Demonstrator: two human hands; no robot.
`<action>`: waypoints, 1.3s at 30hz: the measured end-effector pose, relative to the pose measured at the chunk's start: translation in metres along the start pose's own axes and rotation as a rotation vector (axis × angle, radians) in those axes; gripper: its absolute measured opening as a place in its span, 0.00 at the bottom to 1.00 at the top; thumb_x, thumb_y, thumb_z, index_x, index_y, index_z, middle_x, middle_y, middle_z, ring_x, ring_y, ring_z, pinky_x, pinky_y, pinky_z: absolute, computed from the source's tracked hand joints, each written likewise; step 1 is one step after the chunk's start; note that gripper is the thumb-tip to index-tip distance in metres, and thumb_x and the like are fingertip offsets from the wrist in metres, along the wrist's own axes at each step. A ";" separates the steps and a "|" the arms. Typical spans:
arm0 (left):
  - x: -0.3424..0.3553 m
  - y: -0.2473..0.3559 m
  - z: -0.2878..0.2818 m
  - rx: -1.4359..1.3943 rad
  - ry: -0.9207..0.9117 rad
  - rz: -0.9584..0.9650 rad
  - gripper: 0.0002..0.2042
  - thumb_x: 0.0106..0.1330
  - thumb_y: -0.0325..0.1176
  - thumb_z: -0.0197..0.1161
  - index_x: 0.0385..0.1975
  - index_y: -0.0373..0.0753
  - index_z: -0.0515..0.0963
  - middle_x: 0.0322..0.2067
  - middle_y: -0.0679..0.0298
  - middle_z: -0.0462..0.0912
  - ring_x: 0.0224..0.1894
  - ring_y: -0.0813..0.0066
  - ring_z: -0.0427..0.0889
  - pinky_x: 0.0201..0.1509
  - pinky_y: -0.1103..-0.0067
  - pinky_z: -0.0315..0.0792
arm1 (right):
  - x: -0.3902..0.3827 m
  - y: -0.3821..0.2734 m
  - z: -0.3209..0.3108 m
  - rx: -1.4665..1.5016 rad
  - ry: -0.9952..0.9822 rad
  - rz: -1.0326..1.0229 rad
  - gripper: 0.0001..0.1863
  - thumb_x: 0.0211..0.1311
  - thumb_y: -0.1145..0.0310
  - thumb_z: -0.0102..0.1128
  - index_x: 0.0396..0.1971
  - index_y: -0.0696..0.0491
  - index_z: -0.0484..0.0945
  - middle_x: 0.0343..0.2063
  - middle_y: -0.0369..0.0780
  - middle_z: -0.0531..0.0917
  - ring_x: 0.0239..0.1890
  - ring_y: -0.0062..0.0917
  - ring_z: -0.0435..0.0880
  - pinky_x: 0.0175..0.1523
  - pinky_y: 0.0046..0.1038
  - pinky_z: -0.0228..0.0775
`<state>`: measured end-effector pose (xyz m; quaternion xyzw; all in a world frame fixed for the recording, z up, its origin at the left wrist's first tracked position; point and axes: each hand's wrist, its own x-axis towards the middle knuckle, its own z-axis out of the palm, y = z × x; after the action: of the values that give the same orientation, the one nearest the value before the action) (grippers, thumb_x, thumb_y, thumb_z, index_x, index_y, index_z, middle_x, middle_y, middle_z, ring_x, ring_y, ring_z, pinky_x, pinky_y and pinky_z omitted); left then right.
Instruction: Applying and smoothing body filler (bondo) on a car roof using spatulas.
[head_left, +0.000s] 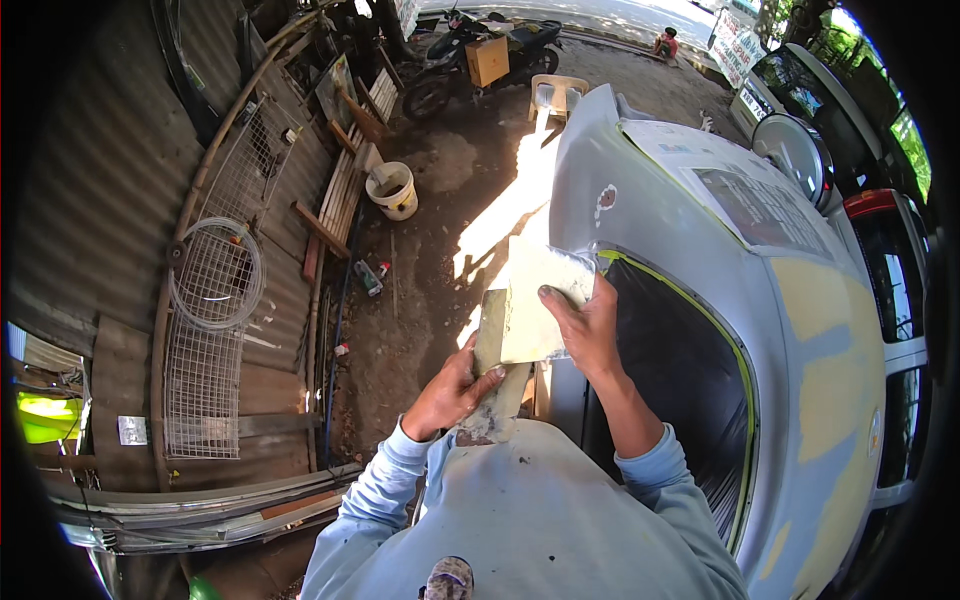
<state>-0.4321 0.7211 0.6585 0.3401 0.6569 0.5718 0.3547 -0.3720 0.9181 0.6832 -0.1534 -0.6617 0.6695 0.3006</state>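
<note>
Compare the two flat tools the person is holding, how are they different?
The board in the left hand is a narrow, dull tan board, caked with grey filler at its lower end; the spreader in the right hand is a wider, pale cream spreader. The board stands nearly upright, and the spreader lies across its upper part, tilted toward the grey car body. Both are thin, flat and smeared.

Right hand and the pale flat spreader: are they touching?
Touching. The head view shows the right hand gripping the spreader, thumb pressed flat on its face, with no gap. The left hand grips a smeared mixing board beneath it.
</note>
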 end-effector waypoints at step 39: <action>0.032 0.003 0.019 -1.270 0.465 0.236 0.17 0.73 0.36 0.54 0.57 0.36 0.68 0.51 0.58 0.76 0.54 0.63 0.75 0.62 0.66 0.68 | -0.038 0.032 0.007 0.407 0.419 0.186 0.16 0.62 0.77 0.59 0.49 0.60 0.74 0.42 0.37 0.81 0.41 0.19 0.80 0.49 0.23 0.72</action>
<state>-0.4326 0.7582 0.6571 0.0041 0.2120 0.9391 0.2706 -0.3534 0.8916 0.6450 -0.2845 -0.4206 0.7669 0.3924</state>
